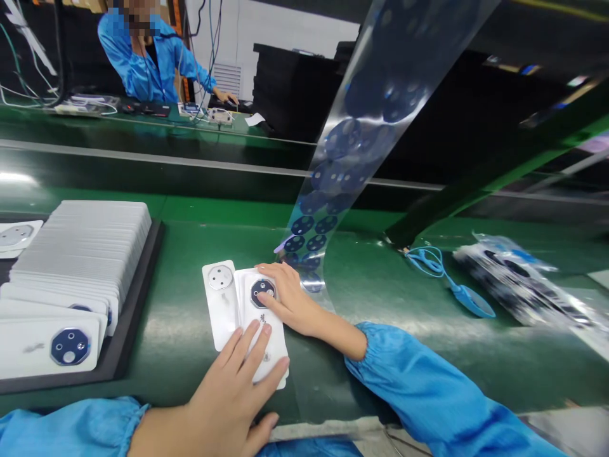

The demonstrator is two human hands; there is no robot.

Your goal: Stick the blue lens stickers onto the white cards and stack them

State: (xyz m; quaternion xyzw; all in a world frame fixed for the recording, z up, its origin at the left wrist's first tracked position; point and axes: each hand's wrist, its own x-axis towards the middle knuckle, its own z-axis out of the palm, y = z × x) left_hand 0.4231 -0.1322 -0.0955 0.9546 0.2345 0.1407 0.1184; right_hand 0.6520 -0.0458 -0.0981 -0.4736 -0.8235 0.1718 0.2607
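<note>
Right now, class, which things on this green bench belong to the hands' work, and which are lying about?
Work: left hand, right hand, white card with dark lens piece, white card with silver disc, clear film strip.
Lying about: blue coiled cord, crumpled plastic bag.

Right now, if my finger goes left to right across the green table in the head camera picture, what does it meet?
Stack of white cards → white card with a silver circle → right hand → blue cord → clear plastic bag of dark pieces
</note>
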